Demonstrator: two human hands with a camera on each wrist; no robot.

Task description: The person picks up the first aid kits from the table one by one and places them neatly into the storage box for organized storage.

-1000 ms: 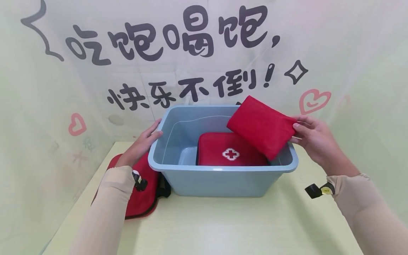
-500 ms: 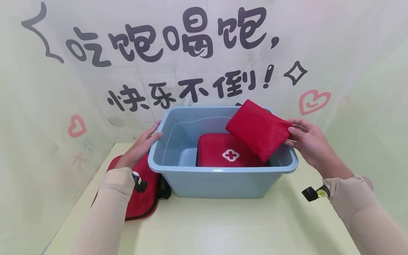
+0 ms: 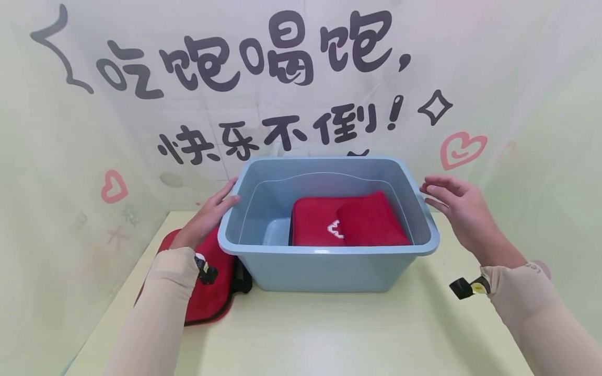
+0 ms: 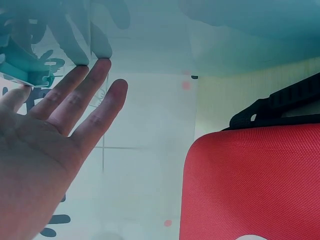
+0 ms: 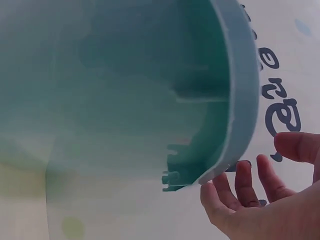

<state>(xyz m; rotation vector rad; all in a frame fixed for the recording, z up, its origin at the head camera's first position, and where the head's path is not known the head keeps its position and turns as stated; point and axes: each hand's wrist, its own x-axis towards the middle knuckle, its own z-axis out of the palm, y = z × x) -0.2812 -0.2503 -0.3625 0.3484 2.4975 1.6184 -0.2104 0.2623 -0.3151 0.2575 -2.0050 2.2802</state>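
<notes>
A light-blue plastic storage bin [image 3: 314, 271] stands on the table. Inside, a red first-aid kit [image 3: 312, 224] shows a partly covered white emblem, with a red fabric pouch [image 3: 373, 222] lying over its right part. My left hand [image 3: 207, 216] rests against the bin's left end, thumb at the rim; in the left wrist view, its straight fingers [image 4: 75, 97] touch the outer wall. My right hand [image 3: 463, 214] is beside the right rim with loosely bent fingers and holds nothing. In the right wrist view, a fingertip is at the rim's corner, perhaps touching it.
A second red bag [image 4: 250, 185] with a black strap [image 4: 287, 102] lies on the table left of the bin, partly under my left forearm. A pale printed cloth [image 3: 301, 68] hangs close behind the bin. Pale tabletop [image 3: 310, 334] extends in front.
My right hand has let go of the red fabric pouch, which has dropped into the bin onto the first-aid kit. The left hand and the bin stay in place.
</notes>
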